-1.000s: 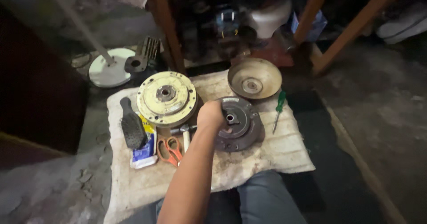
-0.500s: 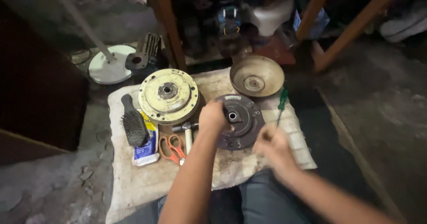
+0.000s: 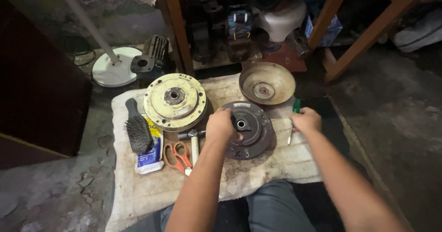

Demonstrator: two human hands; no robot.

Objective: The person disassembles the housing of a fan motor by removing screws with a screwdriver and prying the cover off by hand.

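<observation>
- Cloth point(image 3: 258, 176), pale, stained and coarse, is spread on the concrete floor point(image 3: 396, 121) and carries all the parts; its near edge laps the person's knees, and bare room shows along its front strip.
- Cream disc point(image 3: 174, 101), round, metal and grimy, with a dark hub, lies flat at the cloth's back left, well apart from both hands.
- Dark disc point(image 3: 251, 129), round, ribbed metal with a hole at its centre, lies flat in the middle of the cloth, just in front of the bowl.
- Bowl point(image 3: 267, 82), a shallow, rusty metal dish, sits at the cloth's back edge, mouth up.
- Left hand point(image 3: 221, 126) reaches forward with the arm nearly straight, knuckles up, fingers curled over the dark disc's left rim and gripping it.
- Right hand point(image 3: 306, 120) reaches to the cloth's right edge, fingers closed round a screwdriver point(image 3: 293, 117); its green handle pokes out behind the hand and its thin shaft slants down toward the cloth.
- Brush point(image 3: 137, 129), black with stiff bristles, lies at the left edge, partly on a white and blue packet point(image 3: 149, 156).
- Scissors point(image 3: 177, 156) with orange handles lie just left of the left forearm, beside a small pale-handled tool point(image 3: 194, 144).
</observation>
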